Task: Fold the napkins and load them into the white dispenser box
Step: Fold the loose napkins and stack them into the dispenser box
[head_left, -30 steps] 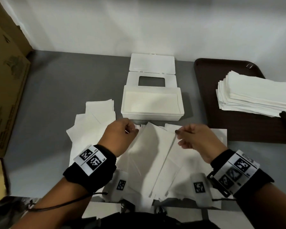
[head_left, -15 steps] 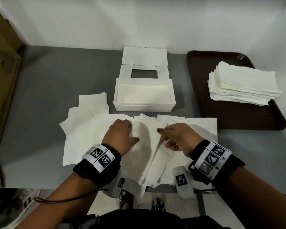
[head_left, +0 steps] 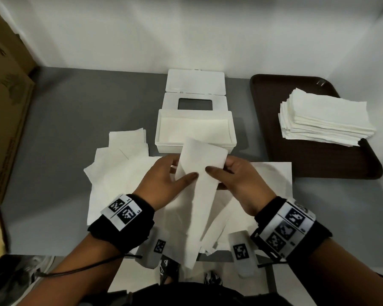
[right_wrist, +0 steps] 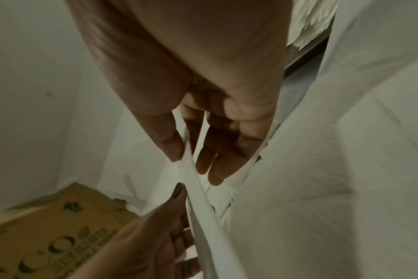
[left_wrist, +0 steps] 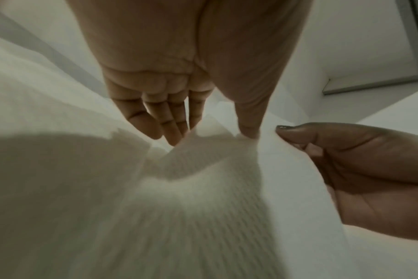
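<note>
White dispenser box [head_left: 195, 149]: open, lid hinged back, far centre, napkins inside. Held napkin [head_left: 200, 173]: folded strip, raised just near the box. Loose napkins [head_left: 119, 173]: spread flat, near centre. Napkin stack [head_left: 325, 120]: far right.

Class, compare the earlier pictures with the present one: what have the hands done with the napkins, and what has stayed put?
Both hands, left hand and right hand, have lifted one folded napkin off the loose napkins, pinching it between them near the dispenser box. The box, tray and napkin stack have not moved.
</note>
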Available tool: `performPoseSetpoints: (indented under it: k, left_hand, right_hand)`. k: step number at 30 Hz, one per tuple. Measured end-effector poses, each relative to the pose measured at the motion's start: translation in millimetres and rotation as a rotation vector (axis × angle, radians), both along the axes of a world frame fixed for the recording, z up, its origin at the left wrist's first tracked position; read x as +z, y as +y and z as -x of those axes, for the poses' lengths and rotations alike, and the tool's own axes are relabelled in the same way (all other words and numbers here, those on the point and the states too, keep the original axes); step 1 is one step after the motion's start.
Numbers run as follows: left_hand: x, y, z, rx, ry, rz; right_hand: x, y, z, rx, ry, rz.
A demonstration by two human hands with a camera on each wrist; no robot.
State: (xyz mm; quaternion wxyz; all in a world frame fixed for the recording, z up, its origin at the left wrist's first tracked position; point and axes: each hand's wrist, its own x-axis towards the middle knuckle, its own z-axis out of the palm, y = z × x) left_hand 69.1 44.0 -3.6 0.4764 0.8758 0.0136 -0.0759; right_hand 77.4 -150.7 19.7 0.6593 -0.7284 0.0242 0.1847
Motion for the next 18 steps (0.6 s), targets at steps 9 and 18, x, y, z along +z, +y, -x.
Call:
performPoseSetpoints:
  k: [9, 18]
  left_hand:
    - [22, 7, -5, -0.114, 0.163, 0.387]
    - [20, 27, -29, -0.075, 0.162, 0.389]
  right_hand:
    - [37, -26, -13, -0.191, -0.099, -0.408]
    - [33, -56, -28, -0.229, -0.002, -0.252]
